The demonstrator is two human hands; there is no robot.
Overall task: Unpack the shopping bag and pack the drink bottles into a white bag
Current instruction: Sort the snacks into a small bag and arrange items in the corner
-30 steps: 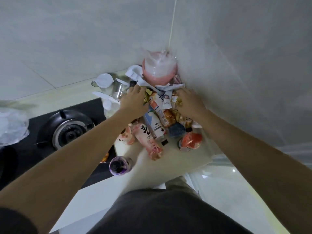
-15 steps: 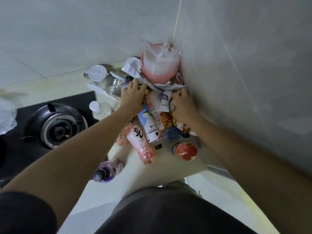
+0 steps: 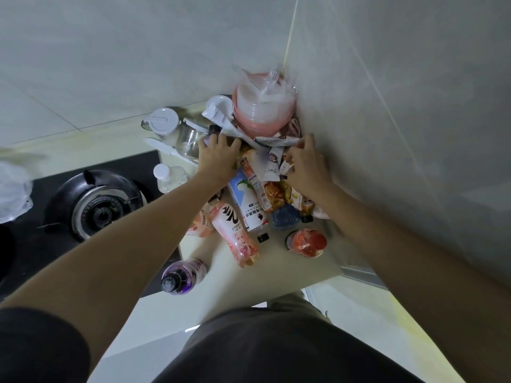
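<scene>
Since a second ago both hands have reached deeper into the corner, to the crumpled white bag (image 3: 235, 132) at the far end of the heap, and the purple drink bottle (image 3: 182, 275) now shows upright by the counter's near edge.

From the left: the black gas burner (image 3: 102, 211), then a clear plastic bottle with a white cap (image 3: 168, 176) beside it. The left hand (image 3: 219, 158) lies flat, fingers spread, over the bag's left edge and a dark-capped bottle (image 3: 213, 131); whether it grips anything I cannot tell. Below it lie the pink-labelled drink bottle (image 3: 235, 233) and the white-and-blue drink bottle (image 3: 249, 203), tipped among snack packets (image 3: 272, 164). The right hand (image 3: 305, 164) has its fingertips curled onto the bag's right edge, apparently pinching it.

The step looks like freeing the bag. I would draw both edges up together, slowly, since the stack of pink and white plastic bowls (image 3: 262, 106) sits just behind and could topple.
</scene>
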